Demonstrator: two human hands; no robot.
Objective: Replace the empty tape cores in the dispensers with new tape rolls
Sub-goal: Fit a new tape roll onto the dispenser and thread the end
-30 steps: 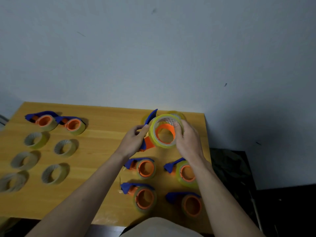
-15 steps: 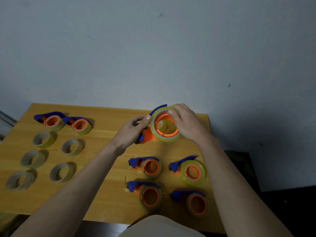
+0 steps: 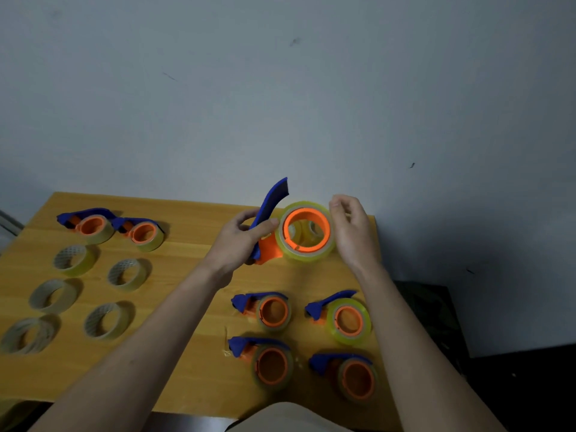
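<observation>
Above the back of the wooden table [image 3: 187,213] I hold a tape dispenser [image 3: 270,204] with a blue handle and an orange hub. My left hand [image 3: 238,243] grips the handle, which points up. A yellowish clear tape roll [image 3: 311,257] sits on the hub, its opening facing me. My right hand [image 3: 352,233] hovers just right of the roll with its fingers loosely curled and nothing visible in them; I cannot tell whether it touches the roll.
Four blue-and-orange dispensers lie at the front right, among them one [image 3: 272,311] and one [image 3: 347,321]. Two more [image 3: 93,224] lie at the back left. Several loose rings [image 3: 74,260] lie in two columns on the left. The table ends right of my right hand.
My right hand has come off the roll and drawn back to its right side. The dispenser's handle has swung upright, and the roll now sits on the hub.
</observation>
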